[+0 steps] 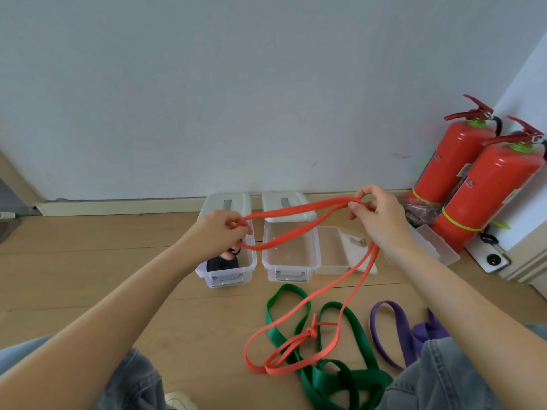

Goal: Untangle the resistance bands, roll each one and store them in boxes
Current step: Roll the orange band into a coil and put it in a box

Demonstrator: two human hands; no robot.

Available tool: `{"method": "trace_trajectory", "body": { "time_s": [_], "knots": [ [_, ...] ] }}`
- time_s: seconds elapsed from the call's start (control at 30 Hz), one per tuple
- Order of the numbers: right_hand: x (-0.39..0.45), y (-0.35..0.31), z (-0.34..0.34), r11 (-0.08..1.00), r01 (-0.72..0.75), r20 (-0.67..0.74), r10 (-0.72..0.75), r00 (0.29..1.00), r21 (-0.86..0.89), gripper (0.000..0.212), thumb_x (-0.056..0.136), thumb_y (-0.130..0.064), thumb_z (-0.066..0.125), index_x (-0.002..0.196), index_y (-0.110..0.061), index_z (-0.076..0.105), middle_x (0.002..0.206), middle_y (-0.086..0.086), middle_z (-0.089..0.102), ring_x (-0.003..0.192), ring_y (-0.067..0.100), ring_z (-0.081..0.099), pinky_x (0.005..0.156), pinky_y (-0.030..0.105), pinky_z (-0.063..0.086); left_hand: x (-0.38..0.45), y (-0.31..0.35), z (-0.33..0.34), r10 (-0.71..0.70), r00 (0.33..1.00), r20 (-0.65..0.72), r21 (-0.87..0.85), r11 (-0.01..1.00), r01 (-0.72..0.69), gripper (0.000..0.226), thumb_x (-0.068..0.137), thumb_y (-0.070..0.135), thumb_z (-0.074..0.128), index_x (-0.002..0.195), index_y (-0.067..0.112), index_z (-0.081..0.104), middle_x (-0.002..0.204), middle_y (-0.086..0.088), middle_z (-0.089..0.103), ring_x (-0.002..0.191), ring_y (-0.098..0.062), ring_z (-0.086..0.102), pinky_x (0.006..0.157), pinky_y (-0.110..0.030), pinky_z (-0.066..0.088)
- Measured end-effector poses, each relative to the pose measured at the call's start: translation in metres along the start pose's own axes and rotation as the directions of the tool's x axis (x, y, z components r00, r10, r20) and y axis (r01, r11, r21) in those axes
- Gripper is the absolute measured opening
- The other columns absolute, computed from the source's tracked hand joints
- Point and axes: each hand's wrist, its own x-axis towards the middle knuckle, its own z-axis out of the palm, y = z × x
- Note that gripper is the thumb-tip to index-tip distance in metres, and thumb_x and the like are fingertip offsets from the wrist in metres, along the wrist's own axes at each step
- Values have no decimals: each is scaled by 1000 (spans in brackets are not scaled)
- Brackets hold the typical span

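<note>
My left hand (pixel 220 232) and my right hand (pixel 374 216) both grip a thin orange band (pixel 299 216), stretched between them above the boxes. Its tail hangs from my right hand down to the floor, where it loops around a small knot (pixel 312 332). Under that lies a wide green band (pixel 340 377) in tangled loops. A purple band (pixel 396 335) lies to the right, partly hidden by my knee. Three clear plastic boxes stand open on the floor: the left box (pixel 250 261) holds a rolled black band (pixel 222 264), the middle box (pixel 291 255) and the right box (pixel 333 255) hold nothing.
Two white lids (pixel 284 202) lean behind the boxes against the skirting of a white wall. Two red fire extinguishers (pixel 473 184) stand at the right corner, with another clear lid (pixel 435 247) beside them. My jeans-clad knees frame the wooden floor at the bottom.
</note>
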Motion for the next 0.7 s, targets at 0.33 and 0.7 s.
{"method": "trace_trajectory", "body": {
  "time_s": [0.33, 0.7],
  "knots": [
    [0, 10, -1, 998, -69, 10, 69, 998, -2, 14, 91, -15, 56, 82, -24, 49, 68, -3, 66, 45, -3, 50, 48, 18, 31, -11, 9, -5, 95, 962, 255, -284, 959, -20, 6, 88, 15, 61, 88, 12, 66, 80, -2, 75, 79, -12, 71, 66, -15, 54],
    [-17, -31, -2, 982, 143, 346, -177, 921, 122, 12, 85, -9, 63, 85, -19, 57, 68, -3, 69, 46, -4, 51, 48, 6, 35, -7, 0, 13, 159, 972, 175, 474, 852, -224, 59, 88, 47, 53, 137, 19, 35, 137, 1, 46, 118, -14, 47, 87, -24, 35]
  ]
}}
